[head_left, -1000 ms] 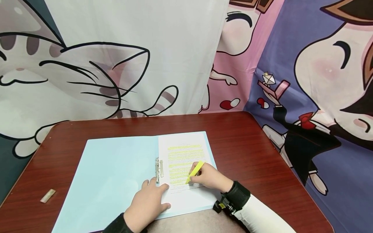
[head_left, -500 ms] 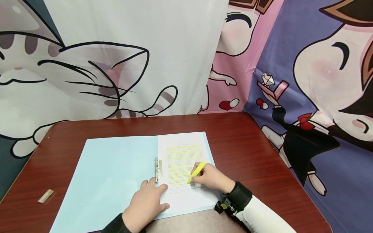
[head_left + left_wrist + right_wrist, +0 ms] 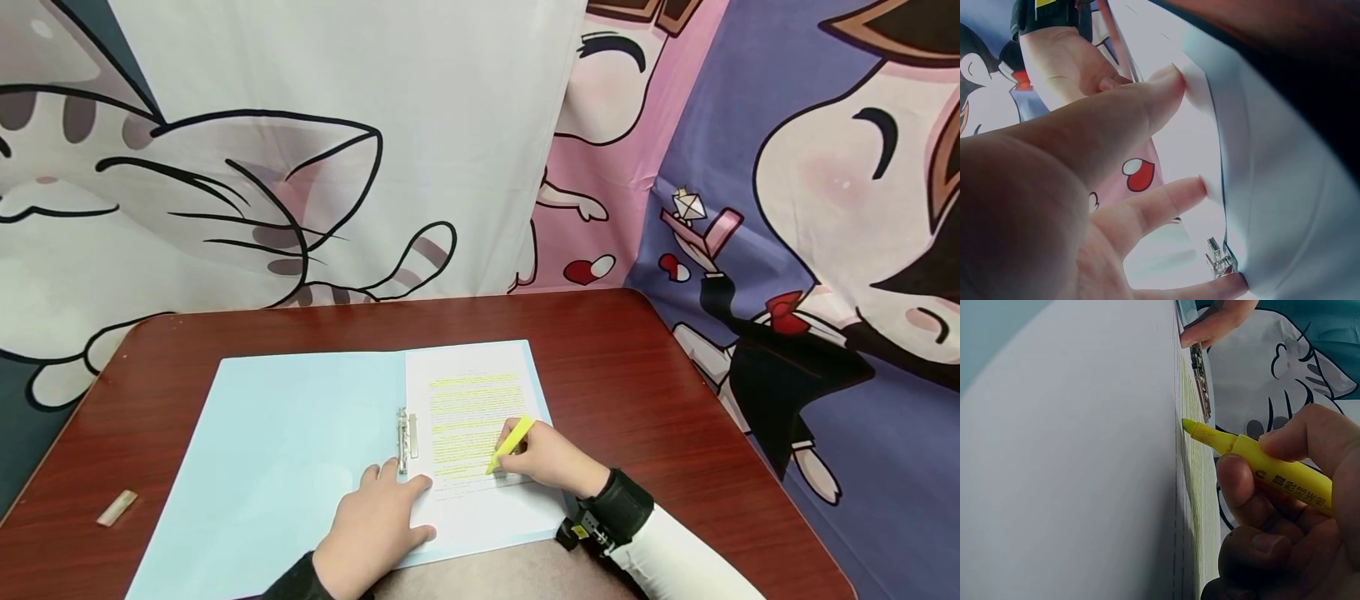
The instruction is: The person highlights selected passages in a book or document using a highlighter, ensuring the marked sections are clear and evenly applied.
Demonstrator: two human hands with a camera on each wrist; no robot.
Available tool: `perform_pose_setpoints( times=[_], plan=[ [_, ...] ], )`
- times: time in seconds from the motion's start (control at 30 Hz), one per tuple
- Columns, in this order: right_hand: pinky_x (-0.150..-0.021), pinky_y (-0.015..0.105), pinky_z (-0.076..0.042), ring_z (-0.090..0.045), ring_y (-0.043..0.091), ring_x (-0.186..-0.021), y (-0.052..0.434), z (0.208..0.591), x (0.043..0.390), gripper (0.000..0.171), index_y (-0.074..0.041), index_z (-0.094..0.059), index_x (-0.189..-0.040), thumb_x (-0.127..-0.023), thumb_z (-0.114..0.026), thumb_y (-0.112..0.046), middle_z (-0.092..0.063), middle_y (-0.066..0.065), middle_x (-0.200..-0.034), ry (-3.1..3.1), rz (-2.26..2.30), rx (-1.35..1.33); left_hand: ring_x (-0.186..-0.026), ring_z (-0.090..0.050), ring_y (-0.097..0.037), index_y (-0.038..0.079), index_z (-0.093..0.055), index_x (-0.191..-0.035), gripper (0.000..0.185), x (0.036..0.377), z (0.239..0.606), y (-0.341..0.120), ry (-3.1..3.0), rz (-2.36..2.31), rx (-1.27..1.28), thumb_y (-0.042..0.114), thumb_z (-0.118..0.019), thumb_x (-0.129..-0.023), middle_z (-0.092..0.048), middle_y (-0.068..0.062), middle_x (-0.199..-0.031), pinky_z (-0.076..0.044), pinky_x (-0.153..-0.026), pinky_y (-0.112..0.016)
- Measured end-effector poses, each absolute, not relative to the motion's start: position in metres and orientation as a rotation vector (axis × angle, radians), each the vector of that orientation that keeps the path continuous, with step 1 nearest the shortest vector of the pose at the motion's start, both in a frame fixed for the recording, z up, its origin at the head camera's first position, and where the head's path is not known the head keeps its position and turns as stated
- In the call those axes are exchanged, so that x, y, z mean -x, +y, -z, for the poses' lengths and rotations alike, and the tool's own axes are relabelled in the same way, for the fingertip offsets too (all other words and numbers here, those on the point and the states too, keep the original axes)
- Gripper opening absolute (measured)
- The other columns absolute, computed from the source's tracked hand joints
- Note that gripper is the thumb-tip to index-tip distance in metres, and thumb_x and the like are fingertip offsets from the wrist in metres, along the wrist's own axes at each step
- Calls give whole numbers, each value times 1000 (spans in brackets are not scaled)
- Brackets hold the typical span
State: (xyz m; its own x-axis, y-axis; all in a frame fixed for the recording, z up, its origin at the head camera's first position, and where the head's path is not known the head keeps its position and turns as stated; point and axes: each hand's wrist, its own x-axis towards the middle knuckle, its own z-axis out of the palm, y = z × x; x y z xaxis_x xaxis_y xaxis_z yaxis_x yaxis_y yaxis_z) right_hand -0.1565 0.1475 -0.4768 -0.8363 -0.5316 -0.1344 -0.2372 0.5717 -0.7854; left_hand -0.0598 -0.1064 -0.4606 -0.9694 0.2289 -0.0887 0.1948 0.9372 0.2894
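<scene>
My right hand pinches a yellow highlighter between thumb and fingers. Its green-yellow tip is right at a printed line low in the text on a white sheet. Many lines above are marked yellow. The sheet lies in the right half of an open light-blue folder, beside a metal clip at the fold. Fingers spread, my left hand rests across the fold, its thumb and index fingertip on the sheet's lower left and other fingertips close to the clip.
The folder lies on a dark red-brown wooden table. Off to the left is a small pale strip-like piece. Cartoon-printed curtains hang right behind the table and along its right side.
The highlighter in my right hand has slid a short way to the right along the line, lengthening the yellow mark. My left hand stays in place on the folder.
</scene>
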Motion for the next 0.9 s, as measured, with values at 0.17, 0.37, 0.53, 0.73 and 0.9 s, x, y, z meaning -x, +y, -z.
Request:
perform_pose_setpoints(
  times=[0.17, 0.37, 0.53, 0.73, 0.9],
  plan=[
    [-48, 22, -30, -35, 9, -52, 150, 477, 157, 12, -18, -61, -82, -87, -69, -10, -59, -4, -69, 2445, 1157, 642, -93, -53, -34, 23, -71, -115, 54, 59, 459, -107, 2978, -412, -320, 49, -86, -70, -58, -19, -119, -45, -52, -42],
    [-47, 23, -29, -35, 9, -51, 152, 478, 157, 11, -16, -61, -83, -87, -69, -10, -56, -3, -67, 2440, 1161, 652, -94, -54, -35, 23, -71, -115, 54, 58, 461, -107, 2977, -420, -319, 49, -86, -70, -58, -19, -119, -45, -52, -43],
    [-48, 23, -30, -35, 9, -52, 154, 480, 158, 12, -18, -61, -82, -87, -69, -10, -54, -5, -66, 2453, 1138, 613, -93, -54, -34, 23, -70, -115, 55, 58, 463, -107, 2986, -424, -329, 49, -86, -70, -58, -19, -118, -45, -51, -43],
    [-50, 24, -30, -36, 12, -54, 157, 479, 158, 12, -17, -60, -82, -87, -68, -11, -59, -3, -71, 2454, 1149, 617, -97, -54, -36, 23, -70, -117, 56, 61, 463, -107, 2970, -420, -328, 49, -86, -70, -57, -21, -121, -46, -53, -44],
    [-49, 24, -31, -36, 12, -54, 160, 479, 158, 11, -16, -60, -84, -88, -68, -10, -60, -2, -74, 2445, 1167, 610, -95, -54, -35, 22, -71, -116, 55, 61, 462, -107, 2975, -424, -327, 49, -86, -70, -57, -20, -120, -45, -52, -43]
  ],
)
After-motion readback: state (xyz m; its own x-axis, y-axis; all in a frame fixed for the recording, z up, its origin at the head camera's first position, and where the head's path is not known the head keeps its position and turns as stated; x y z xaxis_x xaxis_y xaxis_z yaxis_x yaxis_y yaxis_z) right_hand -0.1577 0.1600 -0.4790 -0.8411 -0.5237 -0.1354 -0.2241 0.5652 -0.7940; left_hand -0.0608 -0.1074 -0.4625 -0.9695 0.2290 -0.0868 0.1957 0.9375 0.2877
